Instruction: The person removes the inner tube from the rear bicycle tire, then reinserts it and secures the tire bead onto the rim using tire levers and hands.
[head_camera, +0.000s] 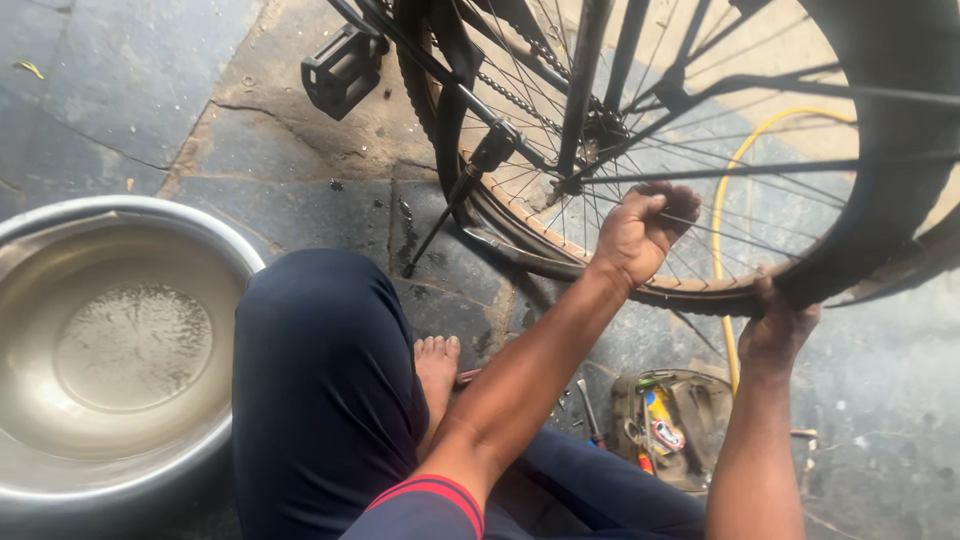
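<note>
A person sits low on the stone floor (130, 100) with a knee in dark trousers (320, 380) and a bare foot (437, 365) in front. A big shiny metal bowl (110, 350) sits just beside the knee. A small open tool pouch (675, 425) lies between the arms. The right hand (775, 325) is closed around the black tyre (880, 200) at the bottom of the bike wheel (600, 180). The left hand (635, 235) is a fist among the spokes (720, 225). A yellow hose (725, 200) runs behind the wheel. A black pedal (343, 68) is farther off.
</note>
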